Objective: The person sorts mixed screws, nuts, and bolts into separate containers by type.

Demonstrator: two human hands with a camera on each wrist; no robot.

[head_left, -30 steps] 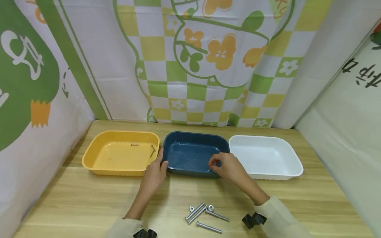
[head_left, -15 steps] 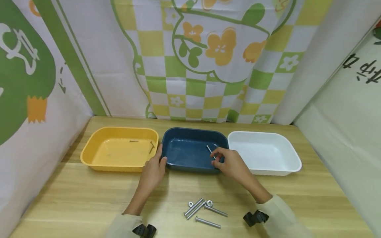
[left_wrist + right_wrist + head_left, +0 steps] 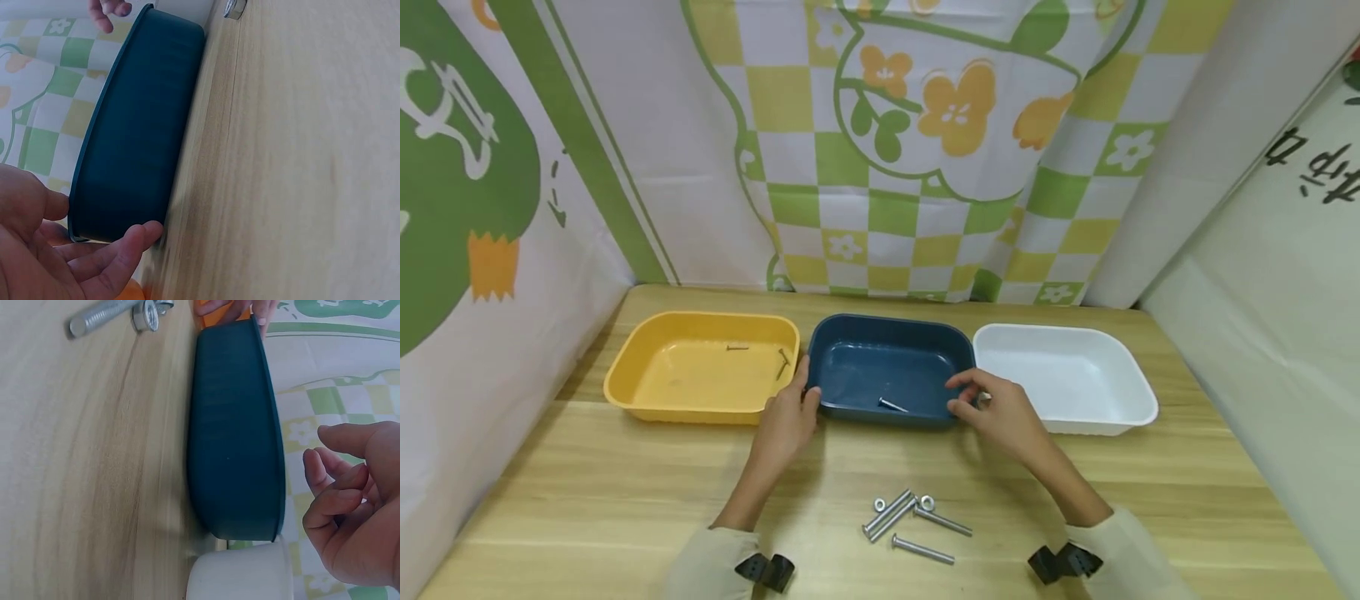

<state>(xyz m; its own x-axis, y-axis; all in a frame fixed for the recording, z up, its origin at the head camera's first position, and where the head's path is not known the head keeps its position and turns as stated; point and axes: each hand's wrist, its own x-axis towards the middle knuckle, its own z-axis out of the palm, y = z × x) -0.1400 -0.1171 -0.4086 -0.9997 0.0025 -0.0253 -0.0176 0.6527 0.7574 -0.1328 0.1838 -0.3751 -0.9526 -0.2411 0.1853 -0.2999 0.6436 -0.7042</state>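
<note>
My left hand (image 3: 786,425) holds the near left corner of the dark blue tray (image 3: 891,325); its thumb is at the rim and its fingers lie along the end wall, as the left wrist view shows. A small screw (image 3: 892,405) lies inside this tray near its front wall. My right hand (image 3: 1000,412) hovers by the blue tray's right end, beside the white tray (image 3: 1067,425). In the right wrist view the right hand's loosely bent fingers (image 3: 340,506) have nothing between them.
A yellow tray (image 3: 700,415) with several small screws (image 3: 782,362) inside stands at the left. Several large bolts (image 3: 925,550) and two nuts (image 3: 927,502) lie on the wooden table (image 3: 625,500) in front. Patterned cloth (image 3: 887,217) hangs behind the trays.
The right hand has let go of the small screw, which now lies in the blue tray. That hand has drawn back to the right. The left hand has stayed at the tray's corner.
</note>
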